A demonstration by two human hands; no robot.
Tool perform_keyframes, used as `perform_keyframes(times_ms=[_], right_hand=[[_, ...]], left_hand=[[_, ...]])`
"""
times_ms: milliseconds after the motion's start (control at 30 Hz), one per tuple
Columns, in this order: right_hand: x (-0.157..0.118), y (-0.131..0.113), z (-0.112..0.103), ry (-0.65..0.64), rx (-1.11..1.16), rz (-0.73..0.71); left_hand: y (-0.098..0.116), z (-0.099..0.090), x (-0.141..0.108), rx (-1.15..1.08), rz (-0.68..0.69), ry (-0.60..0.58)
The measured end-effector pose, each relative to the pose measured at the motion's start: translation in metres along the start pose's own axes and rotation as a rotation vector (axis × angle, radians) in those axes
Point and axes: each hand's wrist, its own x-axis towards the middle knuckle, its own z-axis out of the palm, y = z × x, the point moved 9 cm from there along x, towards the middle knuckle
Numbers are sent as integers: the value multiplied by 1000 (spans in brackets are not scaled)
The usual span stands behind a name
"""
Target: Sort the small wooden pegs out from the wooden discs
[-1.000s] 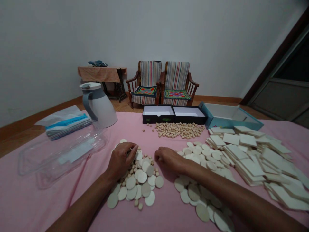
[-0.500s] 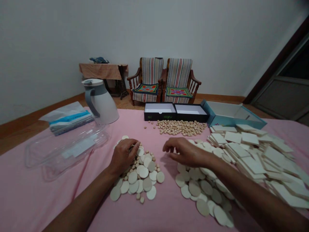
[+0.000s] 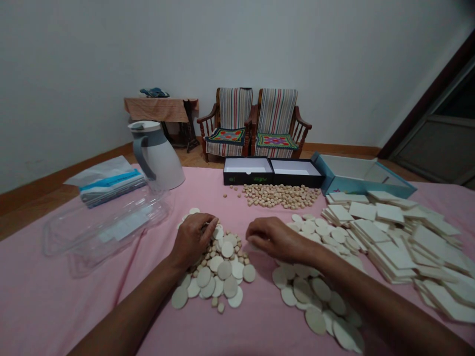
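Observation:
My left hand (image 3: pixel 195 238) rests at the far left edge of a mixed pile of round wooden discs (image 3: pixel 224 270) and small wooden beads (image 3: pixel 215 300). Its fingers are curled with the thumb close by; what lies under them is hidden. To the right, my right hand (image 3: pixel 272 239) hangs over the cloth between the mixed pile and a larger heap of wooden discs (image 3: pixel 302 289). Its fingers are bent together, and the pale edge of what looks like a disc shows below the fingertips. The right forearm crosses over that heap and covers part of it.
Loose beads (image 3: pixel 284 196) lie before two black boxes (image 3: pixel 248 178). A blue box (image 3: pixel 365 187) stands beside them, behind stacked square wooden tiles (image 3: pixel 386 247). At left are a thermal jug (image 3: pixel 165 163), a tissue pack (image 3: pixel 111 184) and clear plastic trays (image 3: pixel 89 252) on the pink cloth (image 3: pixel 260 326).
My right hand has lowered slightly and shifted left, its fingers closing more, with a pale edge now under them. The left hand stays at the mixed pile. The view has shifted slightly.

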Motion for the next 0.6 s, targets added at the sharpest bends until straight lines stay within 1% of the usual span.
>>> perform_keyframes(times_ms=[67,133,200,267,333,400,467,500,567,600], right_hand=[[-13,16,-18,-116,-32,54],[-27,30,-29,-248,-99,102],[-32,39,-40,-246,-135,147],[-26,36,-43,-150,-120,151],[-12,23,-33,-41,-73,98],[2,3,-14,38,-60,10],[15,-17,14,22,-115,-71],[20,-25,26,12,-168,-89],[26,-35,46,-16,-274,-106],[27,-38,53,-22,-315,-108]], left_hand=[[0,-1,0,-1,4,0],[0,-1,0,-8,6,0],[0,0,0,-14,2,-5],[-1,0,1,-11,-3,-9],[-2,1,0,-6,-8,-10],[-3,1,0,-8,-12,-1],[-3,0,-1,-13,-12,8],[-3,0,-1,-15,-10,12],[-3,-1,-1,-17,-3,14],[-2,-1,-1,-19,1,15]])
